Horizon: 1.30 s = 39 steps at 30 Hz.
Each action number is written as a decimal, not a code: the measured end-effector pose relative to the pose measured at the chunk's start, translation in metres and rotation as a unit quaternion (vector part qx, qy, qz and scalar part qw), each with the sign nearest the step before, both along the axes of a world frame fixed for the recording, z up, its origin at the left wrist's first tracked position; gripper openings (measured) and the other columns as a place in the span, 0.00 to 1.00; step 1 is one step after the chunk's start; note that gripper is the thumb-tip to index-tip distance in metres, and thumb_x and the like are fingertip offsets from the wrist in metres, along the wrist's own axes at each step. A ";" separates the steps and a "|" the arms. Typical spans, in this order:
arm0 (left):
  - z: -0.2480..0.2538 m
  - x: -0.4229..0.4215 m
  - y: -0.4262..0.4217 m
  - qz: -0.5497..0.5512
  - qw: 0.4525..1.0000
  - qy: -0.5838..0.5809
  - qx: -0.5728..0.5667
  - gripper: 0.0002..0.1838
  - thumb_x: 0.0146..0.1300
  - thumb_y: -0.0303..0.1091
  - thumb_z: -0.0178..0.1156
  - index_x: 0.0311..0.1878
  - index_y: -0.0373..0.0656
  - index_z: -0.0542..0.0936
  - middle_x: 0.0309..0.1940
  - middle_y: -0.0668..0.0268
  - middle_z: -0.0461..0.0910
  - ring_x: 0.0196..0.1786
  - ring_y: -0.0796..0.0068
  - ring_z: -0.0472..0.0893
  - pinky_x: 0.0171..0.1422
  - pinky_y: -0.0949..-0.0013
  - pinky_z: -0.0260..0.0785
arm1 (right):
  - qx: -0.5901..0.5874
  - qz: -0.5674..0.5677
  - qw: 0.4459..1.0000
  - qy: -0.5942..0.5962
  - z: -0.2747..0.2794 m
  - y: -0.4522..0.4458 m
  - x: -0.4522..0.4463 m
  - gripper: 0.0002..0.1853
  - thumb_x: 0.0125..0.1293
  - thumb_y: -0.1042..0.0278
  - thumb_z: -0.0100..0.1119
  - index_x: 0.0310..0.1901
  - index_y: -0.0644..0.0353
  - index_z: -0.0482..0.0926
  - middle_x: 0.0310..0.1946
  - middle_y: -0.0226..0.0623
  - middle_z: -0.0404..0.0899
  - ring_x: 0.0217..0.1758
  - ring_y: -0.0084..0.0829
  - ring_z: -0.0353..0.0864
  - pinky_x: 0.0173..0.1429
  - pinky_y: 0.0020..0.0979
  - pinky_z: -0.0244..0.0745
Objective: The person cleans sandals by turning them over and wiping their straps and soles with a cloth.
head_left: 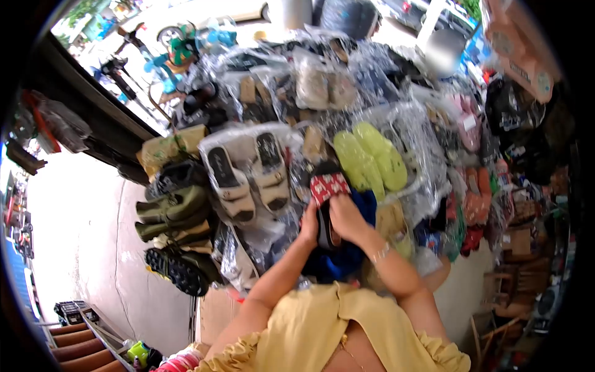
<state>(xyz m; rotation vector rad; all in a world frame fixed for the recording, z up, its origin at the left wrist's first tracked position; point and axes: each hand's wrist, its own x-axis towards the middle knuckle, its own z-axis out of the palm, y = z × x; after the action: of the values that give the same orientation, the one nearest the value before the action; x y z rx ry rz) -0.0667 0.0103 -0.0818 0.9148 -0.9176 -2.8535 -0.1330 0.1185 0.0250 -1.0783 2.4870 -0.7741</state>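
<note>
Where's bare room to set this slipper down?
Widest: floor left of the olive shoes and black-soled shoe. A smaller floor patch lies right of the right arm. Around the slipper, the heap is crowded with footwear, much bagged.

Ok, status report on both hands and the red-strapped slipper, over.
Left hand holding the red-strapped slipper by its side. Right hand at its strap, fingertips hidden. Bagged yellow-green slippers close by, not covering it.
</note>
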 end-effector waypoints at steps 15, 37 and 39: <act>0.049 0.005 0.002 -0.010 1.000 0.013 0.018 0.31 0.77 0.57 0.39 0.70 0.44 0.69 0.64 0.57 0.75 0.63 0.60 0.77 0.67 0.58 0.70 | 0.070 0.000 0.997 0.025 -0.009 -0.020 -0.018 0.09 0.60 0.73 0.51 0.38 0.68 0.76 0.36 0.59 0.79 0.43 0.56 0.78 0.49 0.49 0.73; 0.030 0.014 -0.006 -0.018 0.995 0.069 -0.069 0.27 0.63 0.40 0.57 0.63 0.41 0.69 0.47 0.59 0.80 0.46 0.63 0.83 0.48 0.61 0.81 | -0.062 -0.096 0.970 0.213 -0.017 -0.029 -0.079 0.21 0.62 0.74 0.52 0.57 0.51 0.81 0.44 0.39 0.80 0.47 0.43 0.79 0.52 0.42 0.77; 0.036 0.011 -0.005 -0.012 0.995 0.068 -0.070 0.27 0.64 0.38 0.57 0.66 0.42 0.67 0.51 0.60 0.77 0.47 0.66 0.81 0.51 0.64 0.78 | -0.073 -0.162 0.968 0.176 -0.004 -0.023 -0.088 0.21 0.62 0.77 0.51 0.57 0.53 0.80 0.44 0.42 0.80 0.49 0.46 0.80 0.52 0.43 0.77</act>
<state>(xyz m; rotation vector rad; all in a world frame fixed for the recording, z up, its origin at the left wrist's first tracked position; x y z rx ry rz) -0.0560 0.0053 -0.0458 0.6929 -1.1020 -2.7870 -0.2206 0.0960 0.0214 -0.9334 3.0006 -0.9379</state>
